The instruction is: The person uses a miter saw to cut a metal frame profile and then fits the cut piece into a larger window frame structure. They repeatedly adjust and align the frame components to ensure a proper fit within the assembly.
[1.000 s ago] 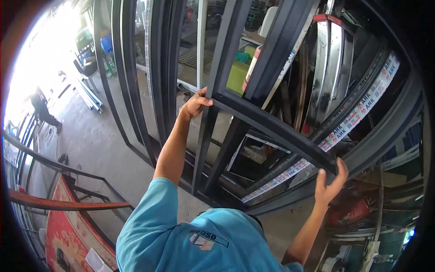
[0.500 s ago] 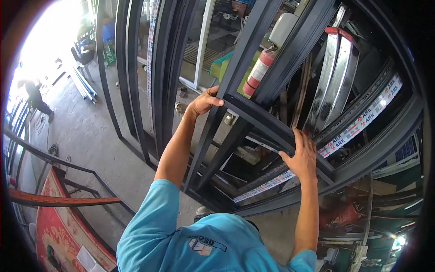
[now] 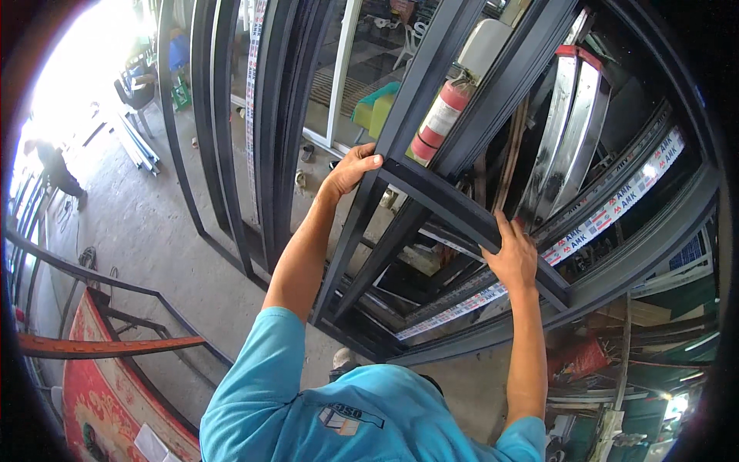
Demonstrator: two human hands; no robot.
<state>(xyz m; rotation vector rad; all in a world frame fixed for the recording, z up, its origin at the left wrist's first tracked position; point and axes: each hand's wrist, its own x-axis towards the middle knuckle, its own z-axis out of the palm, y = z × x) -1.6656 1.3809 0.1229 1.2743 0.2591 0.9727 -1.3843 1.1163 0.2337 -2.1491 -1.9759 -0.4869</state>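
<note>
A tall dark grey metal frame [image 3: 450, 202] stands upright in front of me, with a crossbar joining its left post and its right side. My left hand [image 3: 354, 171] is closed round the left post at the joint with the crossbar, thumb on the near face and fingers hidden behind. On the right part of the crossbar, my right hand [image 3: 511, 252] is closed, its fingers bent over the bar; the thumb is partly hidden. Through the frame's opening shows a red fire extinguisher [image 3: 441, 119] with a white label.
More dark frames [image 3: 281, 123] stand at the left. Bundled profiles with printed white film [image 3: 608, 215] curve across the right. A red patterned panel [image 3: 104, 385] and an orange bar [image 3: 108, 345] lie at lower left. Another person [image 3: 58, 169] is far left. Scrap [image 3: 589, 362] fills the lower right.
My right hand has shifted slightly up and left on the crossbar, and its thumb has tucked in. My left hand keeps its hold on the post. The frame has barely moved.
</note>
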